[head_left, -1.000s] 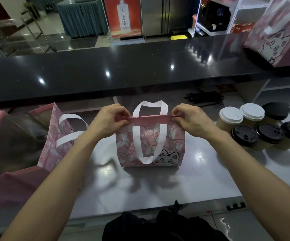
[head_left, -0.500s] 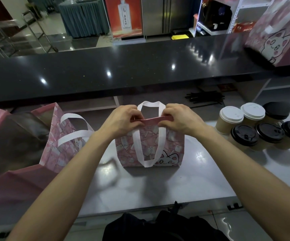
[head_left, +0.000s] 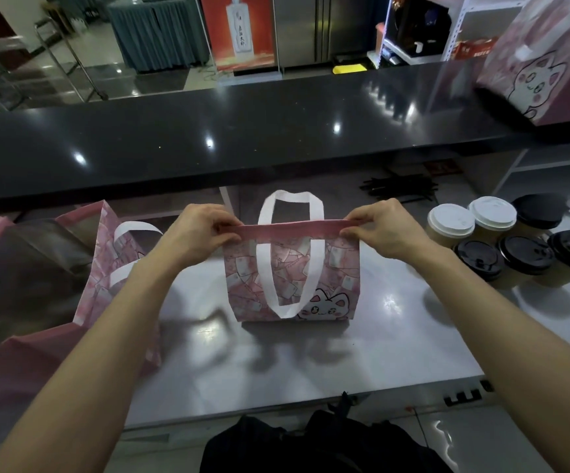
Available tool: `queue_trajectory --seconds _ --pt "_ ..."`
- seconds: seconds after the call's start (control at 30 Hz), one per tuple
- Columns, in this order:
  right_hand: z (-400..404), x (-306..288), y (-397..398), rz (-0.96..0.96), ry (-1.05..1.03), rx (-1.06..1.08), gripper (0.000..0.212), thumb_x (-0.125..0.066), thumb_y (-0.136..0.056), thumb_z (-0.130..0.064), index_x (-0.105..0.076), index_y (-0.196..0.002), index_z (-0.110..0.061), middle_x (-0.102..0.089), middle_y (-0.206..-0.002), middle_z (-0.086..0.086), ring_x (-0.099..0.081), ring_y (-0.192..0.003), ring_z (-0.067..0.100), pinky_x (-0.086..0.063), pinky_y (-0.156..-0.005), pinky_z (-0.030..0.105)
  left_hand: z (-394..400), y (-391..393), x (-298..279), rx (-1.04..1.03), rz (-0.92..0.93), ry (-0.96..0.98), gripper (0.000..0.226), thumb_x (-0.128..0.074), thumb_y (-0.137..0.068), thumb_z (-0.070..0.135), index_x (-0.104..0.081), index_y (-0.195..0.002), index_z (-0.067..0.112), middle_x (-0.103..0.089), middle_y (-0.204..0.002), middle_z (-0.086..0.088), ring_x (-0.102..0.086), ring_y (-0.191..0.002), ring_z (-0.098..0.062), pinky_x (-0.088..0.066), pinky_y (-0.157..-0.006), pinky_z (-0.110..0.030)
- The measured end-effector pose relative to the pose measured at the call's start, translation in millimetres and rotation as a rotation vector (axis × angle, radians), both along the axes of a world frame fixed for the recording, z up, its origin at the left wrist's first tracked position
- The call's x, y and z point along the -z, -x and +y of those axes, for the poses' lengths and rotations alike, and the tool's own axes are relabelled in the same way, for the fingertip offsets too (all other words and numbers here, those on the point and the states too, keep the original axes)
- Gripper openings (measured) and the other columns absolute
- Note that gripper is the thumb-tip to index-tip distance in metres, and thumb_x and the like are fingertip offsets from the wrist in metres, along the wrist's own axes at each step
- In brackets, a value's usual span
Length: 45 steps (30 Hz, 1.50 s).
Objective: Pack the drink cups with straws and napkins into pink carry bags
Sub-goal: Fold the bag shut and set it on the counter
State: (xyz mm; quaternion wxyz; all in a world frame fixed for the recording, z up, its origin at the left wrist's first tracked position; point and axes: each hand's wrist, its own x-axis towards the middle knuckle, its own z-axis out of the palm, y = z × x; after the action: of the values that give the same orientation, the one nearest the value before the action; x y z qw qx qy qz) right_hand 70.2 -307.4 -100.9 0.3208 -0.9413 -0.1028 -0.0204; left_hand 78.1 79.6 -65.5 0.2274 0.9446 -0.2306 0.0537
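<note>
Bag (head_left: 292, 273) stands upright at the middle of the steel counter (head_left: 396, 353), its cat print facing the camera and one white handle loop (head_left: 290, 203) rising above the top edge. The left hand (head_left: 201, 233) pinches the top edge at its 9 o'clock end, thumb and curled fingers closed on the pink hem. The right hand (head_left: 384, 230) pinches the same edge at the 3 o'clock end in the same way. Half a second ago both hands sat close together near the middle of the rim, with the hem bunched between them; now they are spread apart and the hem runs taut and straight from one hand to the other, much as it did a second ago. The bag itself stands in the same spot on the counter.

Cups (head_left: 502, 244) cluster at 3 o'clock of the bag, well apart from it: two with white lids behind, the others with black lids. Straws (head_left: 399, 187) lie in a dark bundle at 1 o'clock, under the black bar top (head_left: 242, 138). A second pink bag (head_left: 113, 268) leans at 9 o'clock, partly behind the left forearm, and a third bag (head_left: 543, 70) sits on the bar top at 2 o'clock.
</note>
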Motion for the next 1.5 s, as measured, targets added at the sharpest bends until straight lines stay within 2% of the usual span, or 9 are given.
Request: queue_trajectory --seconds 0.2,0.37,0.57,0.8,0.97,1.17,1.27,1.4,1.5 --pt "3.4 2.1 4.9 -0.046 0.0 -0.009 0.01 -0.083 -0.095 -0.036 -0.087 -0.104 -0.033 -0.077 -0.08 -0.027 -0.072 -0.081 -0.003 -0.053 -0.068 0.015 8.6 -4.7 2.8 -0.099 0.072 0.101 0.024 -0.092 -0.085 0.005 -0.09 -0.095 0.026 -0.081 -0.086 0.016 -0.077 -0.084 -0.004 -0.063 -0.086 -0.032" --pt "4.5 1.5 12.2 -0.059 0.029 -0.023 0.013 -0.083 -0.095 -0.038 -0.087 -0.105 -0.031 -0.075 -0.078 -0.024 -0.07 -0.08 -0.003 -0.051 -0.066 0.01 14.8 -9.4 -1.1 -0.168 0.022 0.044 0.015 -0.1 -0.075 0.033 -0.089 -0.085 0.031 -0.075 -0.077 0.019 -0.07 -0.078 0.0 -0.061 -0.081 -0.034" --pt "29.2 -25.4 15.2 -0.134 0.116 -0.171 0.034 -0.081 -0.087 -0.059 -0.079 -0.111 -0.035 -0.066 -0.098 -0.021 -0.067 -0.091 0.002 -0.057 -0.08 0.028 -2.6 -10.2 -14.8 -0.002 -0.025 -0.156 0.038 -0.092 -0.08 0.055 -0.08 -0.114 0.043 -0.056 -0.11 0.011 -0.051 -0.111 -0.013 -0.046 -0.096 -0.034" --pt "44.0 -28.3 15.5 -0.164 0.199 -0.132 0.026 -0.082 -0.09 -0.052 -0.078 -0.091 -0.027 -0.065 -0.088 -0.017 -0.061 -0.084 0.01 -0.055 -0.078 0.038 -36.2 -15.3 -12.6 0.016 -0.125 -0.17 0.006 -0.084 -0.093 0.037 -0.082 -0.098 0.04 -0.055 -0.089 0.016 -0.055 -0.098 -0.017 -0.045 -0.093 -0.039" --pt "28.7 -22.8 33.5 -0.185 0.227 0.008 0.036 -0.077 -0.092 -0.059 -0.082 -0.083 -0.024 -0.071 -0.075 -0.009 -0.064 -0.074 0.014 -0.057 -0.072 0.039 -48.6 -8.8 -2.4 -0.127 -0.115 -0.033 0.026 -0.078 -0.098 0.042 -0.077 -0.123 0.041 -0.066 -0.085 0.026 -0.067 -0.089 -0.01 -0.059 -0.09 -0.04" --pt "54.6 -9.7 72.9 -0.311 0.144 -0.009 0.07 -0.049 -0.103 -0.07 -0.071 -0.067 -0.015 -0.059 -0.063 -0.006 -0.053 -0.063 0.015 -0.042 -0.064 0.034 -47.7 27.3 20.5 -0.102 0.108 0.193 0.059 -0.062 -0.104 0.057 -0.044 -0.159 0.048 -0.07 -0.135 0.015 -0.069 -0.113 -0.002 -0.059 -0.103 -0.036" --pt "43.8 1.1 95.7 -0.326 -0.037 0.005 0.074 -0.036 -0.107 -0.073 -0.075 -0.081 -0.015 -0.067 -0.077 -0.007 -0.061 -0.071 0.017 -0.051 -0.069 0.041 -45.7 55.9 38.2 -0.163 0.157 0.32 0.075 -0.055 -0.098 0.075 -0.04 -0.163 0.042 -0.06 -0.152 0.011 -0.062 -0.132 -0.006 -0.058 -0.108 -0.042" --pt "13.9 45.1 126.7 -0.314 -0.295 0.063 0.054 -0.056 -0.101 -0.072 -0.079 -0.108 -0.023 -0.07 -0.097 -0.012 -0.068 -0.089 0.009 -0.059 -0.076 0.037 -48.6 96.9 70.5 -0.258 0.243 0.496 0.097 -0.074 -0.081 0.087 -0.028 -0.162 0.059 -0.041 -0.161 0.031 -0.042 -0.144 0.015 -0.055 -0.113 -0.041" --pt "-4.3 79.1 132.7 0.029 -0.282 0.109 0.099 -0.077 -0.079 -0.082 -0.048 -0.159 -0.032 -0.055 -0.153 -0.008 -0.057 -0.137 0.011 -0.055 -0.108 0.039 -64.3 129.2 100.9 -0.313 0.379 0.485 0.128 -0.091 -0.06 0.085 -0.017 -0.162 0.064 -0.032 -0.169 0.022 -0.041 -0.149 0.005 -0.057 -0.11 -0.046"
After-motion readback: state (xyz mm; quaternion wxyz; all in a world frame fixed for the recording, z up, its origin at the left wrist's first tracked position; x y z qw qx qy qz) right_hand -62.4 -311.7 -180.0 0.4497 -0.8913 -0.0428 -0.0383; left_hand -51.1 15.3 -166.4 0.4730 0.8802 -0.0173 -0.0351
